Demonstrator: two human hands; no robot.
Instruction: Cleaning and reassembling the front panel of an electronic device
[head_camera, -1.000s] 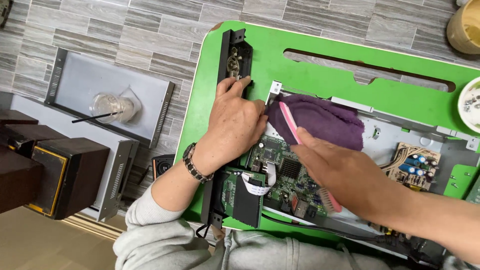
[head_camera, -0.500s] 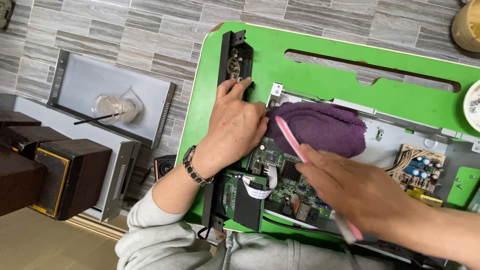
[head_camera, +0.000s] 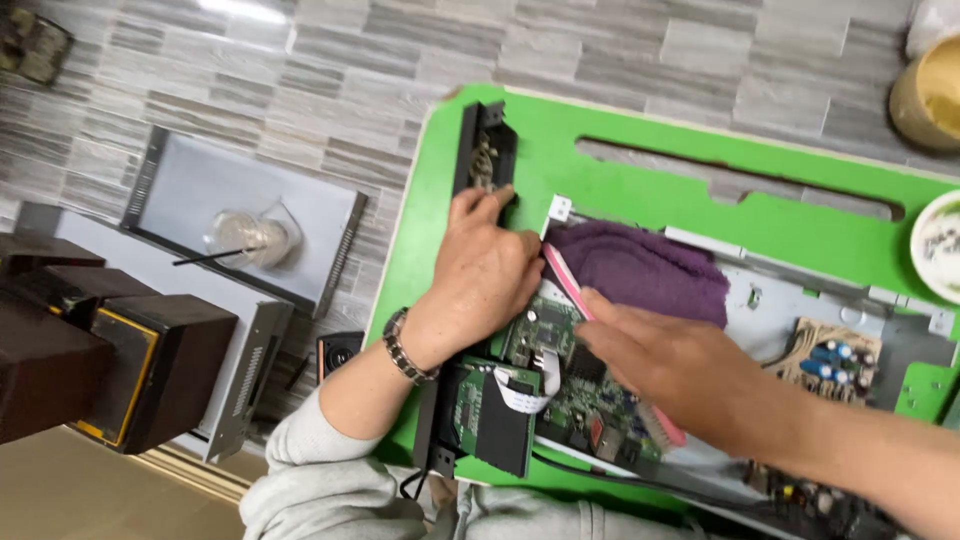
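Green table (head_camera: 640, 125) cut off at right | circuit board (head_camera: 560, 370) partly hidden under both hands | purple cloth (head_camera: 640, 270) beside it | left hand (head_camera: 485, 270) pressed flat, gripping nothing | right hand (head_camera: 680, 365) grasping pink brush (head_camera: 568, 285), bristles blurred.

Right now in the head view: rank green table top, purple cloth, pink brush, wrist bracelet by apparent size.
1. green table top, by far the largest.
2. purple cloth.
3. pink brush, partly hidden under the right hand, so its full length is unsure.
4. wrist bracelet on the left hand, smallest.
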